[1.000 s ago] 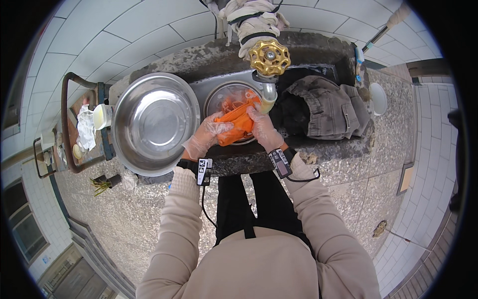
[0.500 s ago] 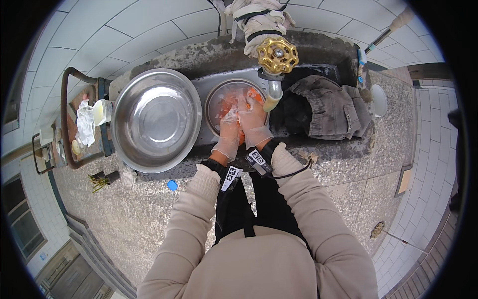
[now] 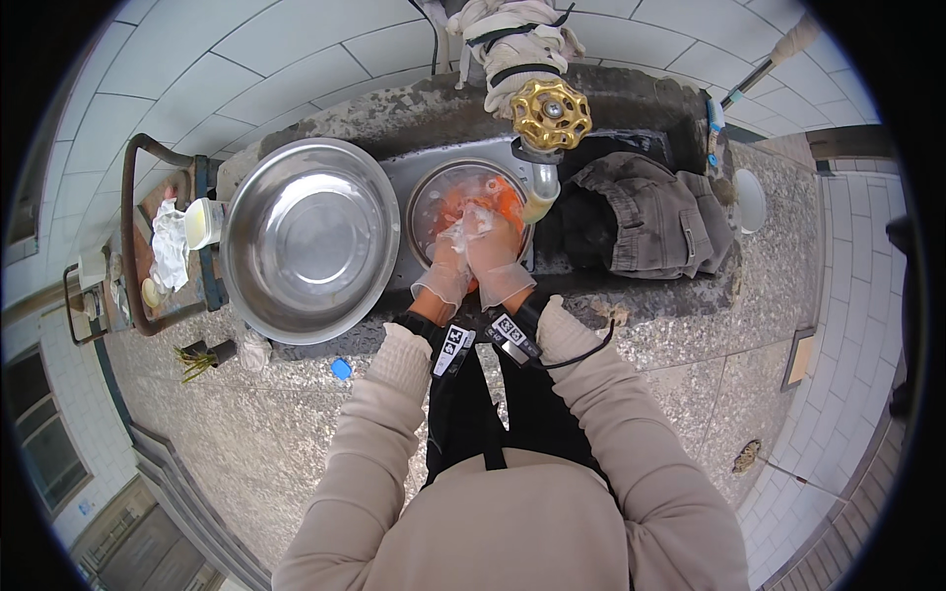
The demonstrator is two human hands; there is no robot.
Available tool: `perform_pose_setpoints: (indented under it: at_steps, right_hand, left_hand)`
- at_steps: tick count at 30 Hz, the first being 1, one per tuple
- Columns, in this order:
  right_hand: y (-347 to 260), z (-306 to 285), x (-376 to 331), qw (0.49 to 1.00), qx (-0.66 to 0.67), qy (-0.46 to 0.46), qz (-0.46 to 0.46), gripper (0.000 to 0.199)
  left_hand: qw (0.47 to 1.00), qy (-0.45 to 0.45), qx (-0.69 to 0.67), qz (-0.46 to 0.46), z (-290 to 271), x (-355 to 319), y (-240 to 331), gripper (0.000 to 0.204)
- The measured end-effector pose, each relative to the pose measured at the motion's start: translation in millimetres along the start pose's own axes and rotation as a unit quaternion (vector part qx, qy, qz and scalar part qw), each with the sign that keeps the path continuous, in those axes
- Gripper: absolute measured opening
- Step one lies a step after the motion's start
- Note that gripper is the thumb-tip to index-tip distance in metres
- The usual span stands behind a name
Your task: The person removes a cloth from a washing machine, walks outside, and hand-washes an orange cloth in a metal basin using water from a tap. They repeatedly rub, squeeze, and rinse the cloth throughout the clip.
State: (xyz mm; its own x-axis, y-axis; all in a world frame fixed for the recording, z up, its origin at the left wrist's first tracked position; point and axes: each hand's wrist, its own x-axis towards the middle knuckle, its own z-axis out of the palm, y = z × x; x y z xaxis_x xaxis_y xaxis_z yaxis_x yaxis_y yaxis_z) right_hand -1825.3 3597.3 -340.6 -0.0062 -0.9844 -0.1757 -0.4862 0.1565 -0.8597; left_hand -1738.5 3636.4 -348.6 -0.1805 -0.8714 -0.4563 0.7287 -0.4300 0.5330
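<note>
Both my hands wear thin clear plastic gloves and are pressed together over a round steel basin point(image 3: 415, 217) of soapy water. Bright orange cloth point(image 3: 507, 202) lies in the water, partly under white suds. My left hand point(image 3: 449, 258) is closed on the cloth, its fingertips hidden by foam and the other hand. Against it, my right hand point(image 3: 496, 244) is closed too, gripping the same bunched cloth. The basin stands in a stone trough, just left of the tap spout point(image 3: 543, 187).
A large steel bowl point(image 3: 315, 236) rests at the left on the trough. Dark grey clothing point(image 3: 655, 217) lies in its right part. A brass valve wheel point(image 3: 551, 114) juts over the trough. A white bowl point(image 3: 750, 200) is at the right, a blue object point(image 3: 341, 367) on the ground.
My hands have come closer together and bunched over the cloth. The right hand has drawn slightly back, and more orange cloth shows beyond the fingers.
</note>
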Motion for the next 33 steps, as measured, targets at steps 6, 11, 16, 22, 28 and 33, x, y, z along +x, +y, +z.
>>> perform_pose_setpoints:
  at_steps: [6,11,16,22,28,33]
  right_hand:
    - [50.1,-28.1,32.2,0.827,0.49,-0.126,0.245,0.028]
    - [50.3,-32.3,15.0,0.835,0.471,-0.203,0.202,0.042]
    - [35.3,-20.7,3.6,0.874,0.4,-0.25,0.117,0.034]
    - [36.4,-20.6,-1.6,0.921,0.386,-0.045,0.005,0.021]
    - [23.9,-26.4,5.6,0.809,0.57,-0.141,0.035,0.019]
    - [22.0,-32.8,20.1,0.699,0.639,-0.316,0.053,0.025]
  left_hand:
    - [0.999,0.022,-0.003,0.037,45.2,-38.4,43.1,0.045]
    - [0.958,-0.037,0.24,0.152,49.8,-46.1,56.5,0.035]
    - [0.999,0.03,0.02,0.001,34.5,-27.7,53.7,0.032]
    - [0.995,0.07,0.073,0.007,13.7,-27.4,59.0,0.029]
    - [0.992,0.038,0.111,-0.039,8.9,-23.9,57.5,0.03]
    - [0.992,-0.008,0.126,-0.023,15.4,-27.1,53.2,0.028]
